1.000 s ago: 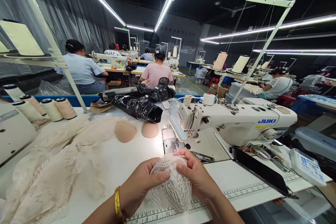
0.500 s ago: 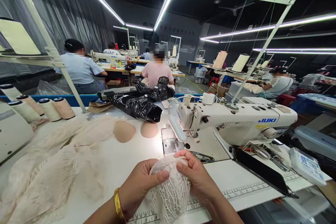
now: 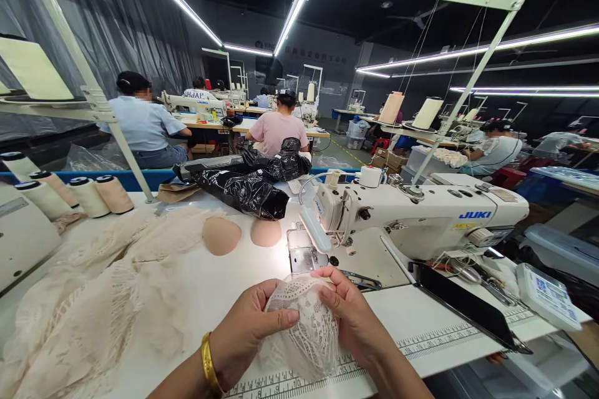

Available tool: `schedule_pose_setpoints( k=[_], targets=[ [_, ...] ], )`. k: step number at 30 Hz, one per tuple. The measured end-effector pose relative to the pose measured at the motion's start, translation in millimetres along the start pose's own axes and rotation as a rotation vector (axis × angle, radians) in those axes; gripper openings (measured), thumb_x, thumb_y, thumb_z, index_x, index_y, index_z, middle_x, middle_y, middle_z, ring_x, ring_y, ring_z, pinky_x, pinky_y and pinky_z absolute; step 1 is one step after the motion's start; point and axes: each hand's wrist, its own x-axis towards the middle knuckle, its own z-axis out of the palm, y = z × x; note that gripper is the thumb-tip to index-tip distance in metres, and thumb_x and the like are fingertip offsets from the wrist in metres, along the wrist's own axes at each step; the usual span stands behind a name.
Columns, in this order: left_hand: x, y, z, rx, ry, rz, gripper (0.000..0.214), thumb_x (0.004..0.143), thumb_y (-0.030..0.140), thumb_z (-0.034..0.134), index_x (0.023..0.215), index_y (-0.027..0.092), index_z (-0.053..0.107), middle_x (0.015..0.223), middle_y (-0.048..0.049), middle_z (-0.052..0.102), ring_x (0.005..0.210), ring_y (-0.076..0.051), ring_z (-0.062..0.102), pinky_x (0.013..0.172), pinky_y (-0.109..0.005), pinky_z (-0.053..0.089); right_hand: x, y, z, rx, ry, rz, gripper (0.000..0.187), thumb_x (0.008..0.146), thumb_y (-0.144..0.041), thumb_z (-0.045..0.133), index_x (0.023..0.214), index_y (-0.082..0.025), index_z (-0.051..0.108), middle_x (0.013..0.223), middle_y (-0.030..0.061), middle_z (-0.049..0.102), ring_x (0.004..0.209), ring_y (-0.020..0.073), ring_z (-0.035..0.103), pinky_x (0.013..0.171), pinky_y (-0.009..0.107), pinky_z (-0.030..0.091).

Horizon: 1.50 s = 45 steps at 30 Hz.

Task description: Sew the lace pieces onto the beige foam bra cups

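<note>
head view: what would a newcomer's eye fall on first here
Probably the pale lace at bottom centre, held between the left hand and the right hand. Next, the white JUKI sewing machine just beyond, on the right. Then the two beige cups on the tabletop left of the machine, with crumpled black plastic behind them.

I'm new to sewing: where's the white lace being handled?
Low centre in the head view, the white lace is held between the left hand and right hand, nearer than the metal plate.
</note>
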Motion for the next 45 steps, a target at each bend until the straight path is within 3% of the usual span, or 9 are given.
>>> schedule_pose_setpoints(
  k=[11,20,24,28,32,38,40,42,45],
  targets=[
    [-1,2,3.0,0.019,-0.036,0.019,0.048,0.07,0.045,0.092,0.104,0.014,0.078,0.092,-0.0094,0.077,0.088,-0.026,0.07,0.087,-0.037,0.054,3,4,-2,-0.06,0.065,-0.042,0.056,0.071,-0.051,0.092,0.108,-0.023,0.061,0.09,0.0018,0.073,0.078,0.0197,0.068,0.073,0.03,0.05],
    [1,15,-7.3,-0.001,0.093,0.081,0.038,0.075,0.048,0.088,0.099,0.02,0.078,0.088,-0.0057,0.078,0.084,-0.026,0.073,0.085,-0.038,0.057,-3,1,4,-0.155,-0.095,-0.106,0.055,0.079,-0.052,0.087,0.118,-0.024,0.059,0.091,0.0019,0.072,0.083,0.0205,0.068,0.078,0.033,0.05],
    [-8,39,-21.8,0.498,0.037,0.292,0.026,0.082,0.045,0.081,0.09,0.02,0.079,0.089,-0.0058,0.077,0.087,-0.025,0.07,0.084,-0.034,0.054,-8,-4,1,-0.75,-0.013,-0.491,0.007,0.094,-0.027,0.069,0.1,-0.025,0.066,0.095,0.0023,0.069,0.091,0.0208,0.062,0.083,0.034,0.046],
    [-15,52,-26.8,1.006,-0.046,0.386,0.014,0.089,0.034,0.07,0.09,0.022,0.078,0.099,-0.0039,0.075,0.095,-0.024,0.068,0.086,-0.031,0.051,-9,-10,-7,-1.146,-0.097,-0.807,0.026,0.094,-0.009,0.05,0.107,-0.026,0.066,0.096,0.0039,0.07,0.089,0.0218,0.06,0.08,0.034,0.046],
    [-10,42,-24.3,1.131,-0.093,0.283,0.013,0.086,0.034,0.071,0.088,0.021,0.073,0.088,-0.0013,0.073,0.083,-0.022,0.066,0.075,-0.029,0.049,-11,-11,-9,-1.139,0.0,-0.655,0.015,0.097,-0.015,0.055,0.096,-0.026,0.064,0.086,0.0027,0.067,0.082,0.022,0.059,0.074,0.033,0.045],
    [-11,24,-24.4,1.455,-0.108,0.595,0.018,0.089,0.013,0.06,0.085,0.024,0.073,0.1,-0.0041,0.077,0.095,-0.026,0.065,0.089,-0.039,0.045,-17,-17,-23,-1.117,-0.008,-0.533,0.02,0.097,-0.014,0.053,0.108,-0.027,0.064,0.104,0.0046,0.069,0.098,0.023,0.062,0.087,0.036,0.047],
    [-19,23,-25.7,1.538,-0.195,0.532,0.011,0.081,0.021,0.077,0.09,0.026,0.074,0.111,-0.0038,0.076,0.104,-0.031,0.064,0.097,-0.044,0.043,-18,-18,-32,-1.095,0.069,-0.395,0.017,0.096,-0.016,0.055,0.108,-0.025,0.063,0.105,0.0043,0.07,0.095,0.0225,0.063,0.084,0.035,0.048],
    [-27,24,-27.4,1.524,-0.252,0.454,0.032,0.074,0.038,0.088,0.102,0.029,0.075,0.121,-0.0049,0.074,0.112,-0.034,0.062,0.101,-0.045,0.044,-17,-19,-38,-1.08,0.131,-0.289,0.009,0.099,-0.023,0.055,0.103,-0.024,0.063,0.098,0.0033,0.069,0.089,0.0217,0.063,0.08,0.034,0.047],
    [-30,28,-27.5,1.437,-0.161,0.449,0.03,0.094,0.049,0.067,0.118,0.032,0.072,0.126,-0.006,0.071,0.117,-0.031,0.061,0.1,-0.041,0.048,-15,-21,-35,-1.099,0.126,-0.228,0.013,0.102,-0.032,0.055,0.099,-0.024,0.064,0.09,0.0015,0.067,0.085,0.021,0.061,0.076,0.033,0.044]
  ],
)
